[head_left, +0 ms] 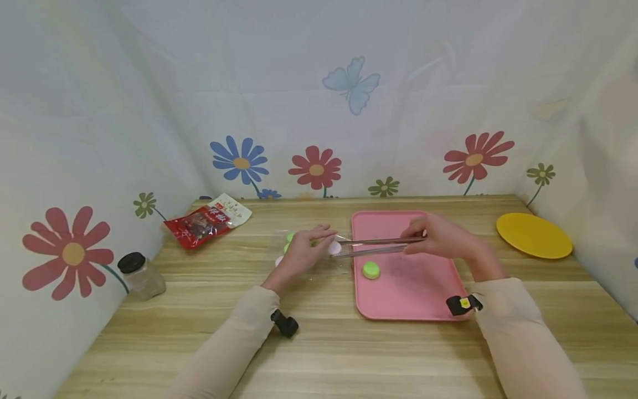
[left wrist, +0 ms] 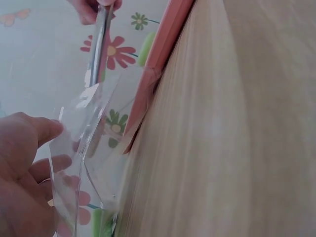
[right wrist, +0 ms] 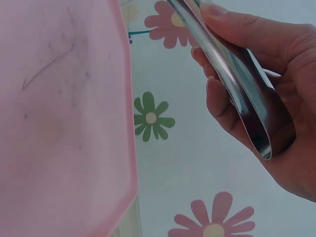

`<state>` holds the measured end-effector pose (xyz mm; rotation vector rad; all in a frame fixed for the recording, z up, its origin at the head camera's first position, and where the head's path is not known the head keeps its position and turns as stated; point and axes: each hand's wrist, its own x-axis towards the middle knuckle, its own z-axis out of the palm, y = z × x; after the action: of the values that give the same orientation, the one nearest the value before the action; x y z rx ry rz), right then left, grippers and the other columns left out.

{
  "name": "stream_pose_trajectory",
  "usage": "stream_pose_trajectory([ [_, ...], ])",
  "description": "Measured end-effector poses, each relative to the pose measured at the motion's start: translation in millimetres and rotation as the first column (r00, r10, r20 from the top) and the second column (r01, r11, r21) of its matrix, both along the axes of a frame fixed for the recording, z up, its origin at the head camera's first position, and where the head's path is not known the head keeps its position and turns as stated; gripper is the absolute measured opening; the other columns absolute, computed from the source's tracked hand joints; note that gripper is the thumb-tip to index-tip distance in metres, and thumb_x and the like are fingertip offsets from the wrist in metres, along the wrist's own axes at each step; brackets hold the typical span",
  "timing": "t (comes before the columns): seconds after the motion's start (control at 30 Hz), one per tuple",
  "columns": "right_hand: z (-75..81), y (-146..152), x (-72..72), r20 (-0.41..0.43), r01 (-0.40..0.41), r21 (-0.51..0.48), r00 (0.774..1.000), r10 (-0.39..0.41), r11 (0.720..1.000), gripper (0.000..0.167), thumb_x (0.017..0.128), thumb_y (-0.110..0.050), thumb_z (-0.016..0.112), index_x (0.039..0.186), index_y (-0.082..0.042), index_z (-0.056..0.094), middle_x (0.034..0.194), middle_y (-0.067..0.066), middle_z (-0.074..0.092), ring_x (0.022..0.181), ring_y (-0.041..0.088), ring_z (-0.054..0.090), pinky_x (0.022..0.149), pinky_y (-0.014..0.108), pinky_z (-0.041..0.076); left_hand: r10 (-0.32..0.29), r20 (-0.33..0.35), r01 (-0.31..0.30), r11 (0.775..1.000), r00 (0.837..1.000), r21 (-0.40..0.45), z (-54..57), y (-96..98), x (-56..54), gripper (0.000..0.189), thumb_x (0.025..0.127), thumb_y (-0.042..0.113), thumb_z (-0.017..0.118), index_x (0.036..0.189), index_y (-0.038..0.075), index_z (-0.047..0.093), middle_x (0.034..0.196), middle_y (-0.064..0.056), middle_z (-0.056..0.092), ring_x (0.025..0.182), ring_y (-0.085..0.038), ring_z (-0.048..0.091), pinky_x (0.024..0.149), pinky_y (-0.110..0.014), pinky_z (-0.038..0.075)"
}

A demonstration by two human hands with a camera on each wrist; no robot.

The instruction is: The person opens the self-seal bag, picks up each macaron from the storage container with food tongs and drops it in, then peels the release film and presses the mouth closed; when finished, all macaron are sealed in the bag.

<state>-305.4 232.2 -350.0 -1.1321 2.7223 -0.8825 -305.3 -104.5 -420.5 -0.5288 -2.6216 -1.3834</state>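
My right hand [head_left: 446, 239] grips metal tongs [head_left: 381, 242] above the pink tray [head_left: 408, 305]. The tongs' two arms stand apart, and their tips reach left to a pale pink round piece [head_left: 335, 248] at the clear plastic bag [left wrist: 106, 148]; whether they touch it I cannot tell. My left hand [head_left: 302, 252] holds the bag's edge between thumb and fingers. Beside that hand, green pieces [head_left: 290, 237] and another pale one [head_left: 279, 260] show, partly hidden. A single bright green round piece [head_left: 371, 270] lies on the tray's left side. In the right wrist view, fingers wrap the tongs' bent end.
A red snack packet [head_left: 201, 223] lies at the back left. Nearer the left wall stands a clear jar [head_left: 144, 280] with a black lid. A yellow plate [head_left: 534, 236] sits at the right. Flowered cloth [head_left: 319, 111] encloses the wooden table [head_left: 319, 354] at back and sides.
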Motion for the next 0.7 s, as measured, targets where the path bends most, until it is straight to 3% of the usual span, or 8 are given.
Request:
stream_pose_trajectory([
  [0.2, 0.6, -16.1, -2.1, -0.023, -0.038, -0.007, 0.999, 0.038, 0.999, 0.021, 0.084, -0.015, 0.082, 0.104, -0.008, 0.078, 0.086, -0.005, 0.066, 0.077, 0.014, 0.061, 0.068, 0.029, 0.055, -0.003, 0.008, 0.002, 1.0, 1.0, 0.019, 1.4, -0.5, -1.0, 0.028, 0.101, 0.024, 0.063, 0.125, 0.012, 0.072, 0.146, -0.009, 0.054, 0.142, -0.03, 0.039, 0.116, -0.044, 0.03],
  [0.37, 1.1, -32.9, -3.3, -0.05, 0.003, 0.001, 0.999, -0.003, 1.0, 0.022, 0.083, -0.016, 0.084, 0.103, -0.009, 0.079, 0.086, -0.006, 0.067, 0.076, 0.012, 0.061, 0.068, 0.029, 0.055, -0.004, 0.056, 0.002, 0.999, 0.998, 0.033, 2.1, -4.3, -4.7, 0.031, 0.101, 0.031, 0.063, 0.126, 0.015, 0.072, 0.146, -0.004, 0.054, 0.142, -0.023, 0.041, 0.115, -0.042, 0.033],
  [0.5, 1.0, -45.3, -3.9, -0.005, 0.004, 0.003, 1.0, -0.004, 1.0, 0.023, 0.084, -0.015, 0.083, 0.104, -0.006, 0.078, 0.087, -0.004, 0.068, 0.075, 0.014, 0.061, 0.068, 0.03, 0.055, -0.04, 0.064, 0.036, 0.997, 0.997, 0.064, 3.7, -11.6, -10.2, 0.032, 0.1, 0.031, 0.063, 0.125, 0.014, 0.072, 0.142, -0.004, 0.058, 0.137, -0.019, 0.046, 0.114, -0.045, 0.035],
  [0.7, -1.0, -55.6, -3.4, 0.085, -0.001, 0.061, 0.996, -0.004, 0.998, 0.02, 0.086, -0.013, 0.081, 0.103, -0.005, 0.077, 0.085, -0.003, 0.068, 0.073, 0.015, 0.06, 0.068, 0.03, 0.054, -0.085, 0.071, 0.081, 0.995, 0.994, 0.061, 7.2, -18.7, -12.5, 0.031, 0.1, 0.03, 0.064, 0.125, 0.014, 0.072, 0.143, -0.007, 0.056, 0.136, -0.018, 0.048, 0.117, -0.048, 0.028],
])
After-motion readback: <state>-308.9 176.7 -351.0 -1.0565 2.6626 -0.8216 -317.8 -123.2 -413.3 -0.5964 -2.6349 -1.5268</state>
